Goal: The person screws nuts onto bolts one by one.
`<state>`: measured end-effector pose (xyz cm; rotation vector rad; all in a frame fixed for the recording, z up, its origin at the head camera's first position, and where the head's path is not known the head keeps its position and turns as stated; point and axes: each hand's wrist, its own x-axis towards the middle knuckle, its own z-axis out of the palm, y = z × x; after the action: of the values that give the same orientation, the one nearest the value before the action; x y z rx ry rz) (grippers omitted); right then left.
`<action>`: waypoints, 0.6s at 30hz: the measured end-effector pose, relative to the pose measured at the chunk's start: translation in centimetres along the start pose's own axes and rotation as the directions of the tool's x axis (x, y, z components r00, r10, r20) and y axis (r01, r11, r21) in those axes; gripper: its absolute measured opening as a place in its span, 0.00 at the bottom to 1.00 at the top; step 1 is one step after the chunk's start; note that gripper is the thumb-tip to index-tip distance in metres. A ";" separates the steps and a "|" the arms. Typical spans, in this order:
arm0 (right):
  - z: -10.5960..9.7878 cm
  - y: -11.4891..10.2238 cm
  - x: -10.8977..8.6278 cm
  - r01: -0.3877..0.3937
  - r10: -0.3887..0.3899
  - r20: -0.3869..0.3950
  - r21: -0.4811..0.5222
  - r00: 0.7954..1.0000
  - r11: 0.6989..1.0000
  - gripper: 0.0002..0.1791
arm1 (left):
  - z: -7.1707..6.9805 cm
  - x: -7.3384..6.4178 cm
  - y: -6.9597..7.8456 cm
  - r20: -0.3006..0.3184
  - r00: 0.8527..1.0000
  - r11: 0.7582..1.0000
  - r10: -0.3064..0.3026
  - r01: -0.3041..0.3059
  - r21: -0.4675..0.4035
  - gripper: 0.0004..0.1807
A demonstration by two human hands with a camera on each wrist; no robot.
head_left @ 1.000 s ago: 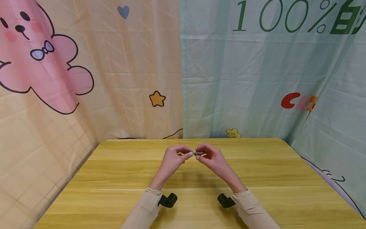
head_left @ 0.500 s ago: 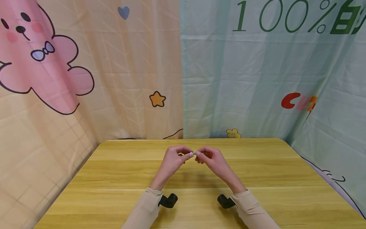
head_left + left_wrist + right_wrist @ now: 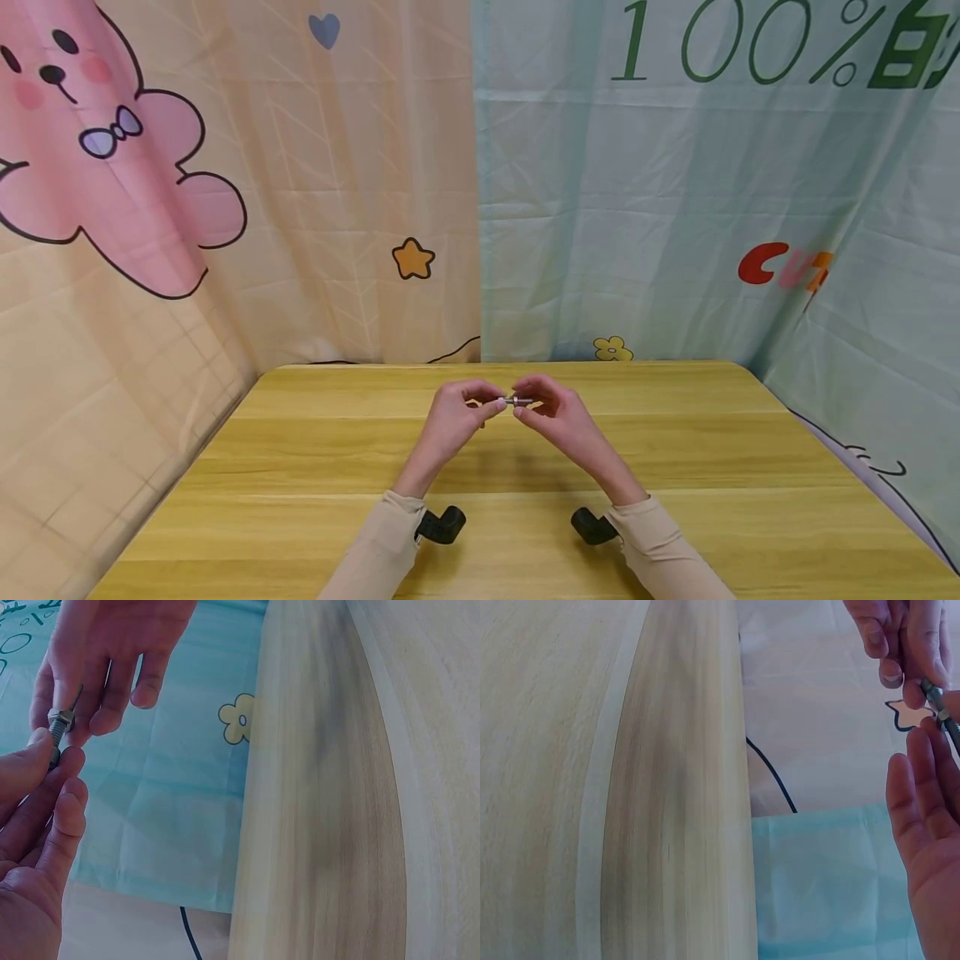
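Above the far half of the table, my left hand (image 3: 457,410) pinches the head end of a small metal bolt (image 3: 57,735) between thumb and fingertips. A hex nut (image 3: 60,717) sits on its threaded shank, and the bare end points toward my right palm. My right hand (image 3: 557,415) is around the nut, thumb below and index finger above, parted so that the metal shows between them in the head view. In the right wrist view, the right fingers (image 3: 924,795) reach out fairly straight beneath the bolt. The left fingertips cover most of the bolt's head.
A wooden table (image 3: 337,467) lies under both hands. Printed curtains (image 3: 637,208) hang behind it and along both sides. Each wrist wears a black camera mount (image 3: 442,525) near the sleeve cuff. Past the table edge a dark line (image 3: 189,930) shows on the pale curtain.
Half a second ago the right thumb and finger were closed together over the nut; now they have parted and the nut shows again. The left hand keeps its pinch on the bolt.
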<state>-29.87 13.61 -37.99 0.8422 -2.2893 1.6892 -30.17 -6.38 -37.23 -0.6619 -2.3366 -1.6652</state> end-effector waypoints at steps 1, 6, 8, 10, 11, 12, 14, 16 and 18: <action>0.0 0.0 0.0 0.009 -0.009 0.004 0.004 1.000 1.000 0.14 | 0.0 0.0 0.0 0.000 1.000 1.000 0.001 -0.001 -0.002 0.02; 0.0 -0.6 -0.2 0.023 -0.023 0.021 0.014 1.000 1.000 0.11 | 0.0 -0.1 -0.1 0.005 1.000 1.000 0.007 -0.007 -0.014 0.01; -0.1 -1.6 -0.3 0.000 0.000 0.025 0.008 1.000 1.000 0.11 | 0.1 -0.1 -0.1 0.006 1.000 1.000 0.006 -0.006 -0.017 0.02; -0.1 -2.2 -0.4 -0.034 0.034 0.026 0.006 0.999 0.999 0.11 | 0.1 -0.1 -0.1 0.006 1.000 1.000 0.005 -0.005 -0.014 0.02; -0.1 -2.0 -0.4 -0.049 0.049 0.025 0.003 0.999 0.999 0.11 | 0.0 -0.1 -0.1 0.005 1.000 1.000 0.004 -0.003 -0.013 0.02; -0.1 -1.7 -0.3 -0.059 0.059 0.025 0.001 0.998 0.998 0.11 | 0.0 0.0 -0.1 0.004 1.000 1.000 0.003 -0.003 -0.010 0.02; -0.2 -0.9 -0.3 -0.071 0.071 0.027 0.001 0.997 0.997 0.11 | 0.0 -0.1 -0.1 0.002 1.000 1.000 0.004 -0.004 -0.005 0.02; -0.2 -0.1 -0.2 -0.081 0.081 0.025 0.005 0.996 0.997 0.11 | 0.0 -0.1 -0.1 0.002 1.000 1.000 0.008 -0.008 0.001 0.02; -0.1 0.4 -0.1 -0.075 0.075 0.023 0.006 0.997 0.997 0.10 | 0.0 -0.1 -0.1 0.004 1.000 1.000 0.015 -0.015 0.004 0.01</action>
<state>-29.99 13.85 -38.32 0.7903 -2.3595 1.7278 -30.16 -6.43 -37.38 -0.6803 -2.3311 -1.6544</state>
